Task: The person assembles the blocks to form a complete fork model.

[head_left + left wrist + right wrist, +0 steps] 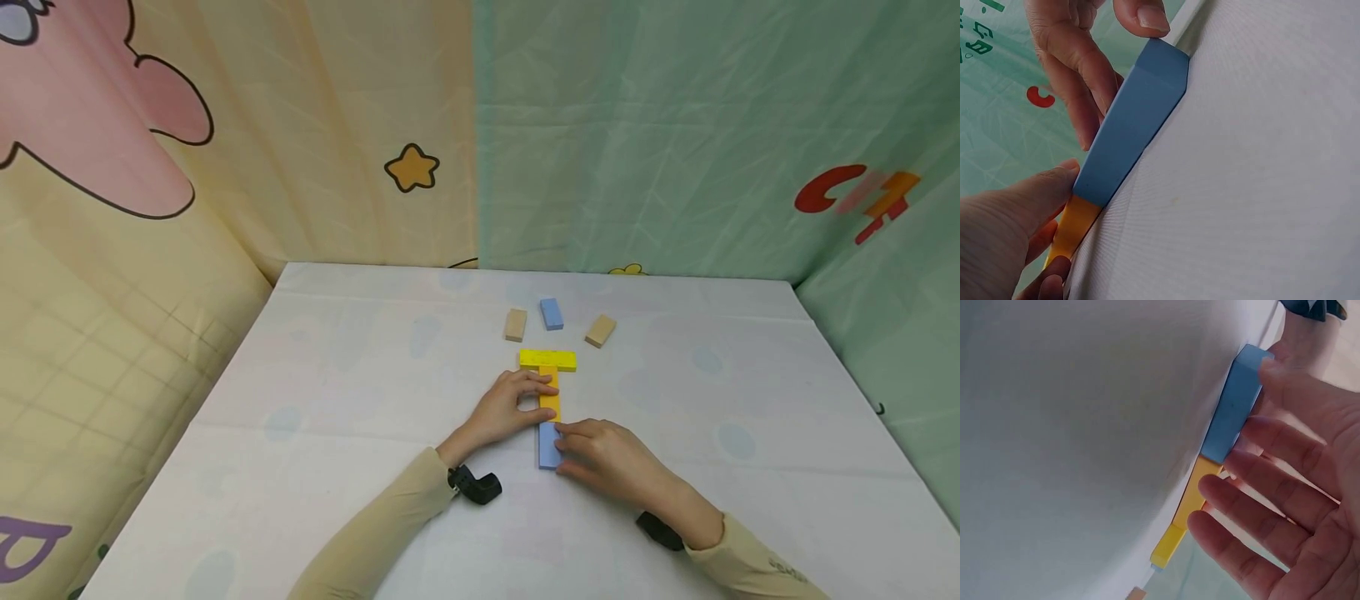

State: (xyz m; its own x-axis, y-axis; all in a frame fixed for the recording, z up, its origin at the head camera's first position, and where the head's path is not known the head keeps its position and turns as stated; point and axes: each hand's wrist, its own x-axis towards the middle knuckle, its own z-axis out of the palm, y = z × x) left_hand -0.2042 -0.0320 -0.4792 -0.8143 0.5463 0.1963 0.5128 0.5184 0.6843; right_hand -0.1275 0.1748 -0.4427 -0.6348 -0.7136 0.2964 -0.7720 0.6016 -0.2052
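Observation:
A yellow block (536, 358) lies crosswise at the far end of a row on the table, like the top of a T. An orange block (548, 402) and a blue block (548, 450) run end to end from it toward me. My left hand (504, 407) reaches over the orange block from the left, fingers and thumb bent over it, the thumb close to the blue joint. From the right, my right hand (615, 458) touches the blue block with its fingertips along the side and its thumb by the near end. The fingers of the right hand (1272, 487) are spread and loosely bent.
Beyond the yellow block lie a small blue block (551, 314) and two wooden-coloured blocks, one on the left (515, 325) and one on the right (600, 331). A white cloth (337, 358) covers the table. Printed curtains (637, 142) hang behind it and at the sides.

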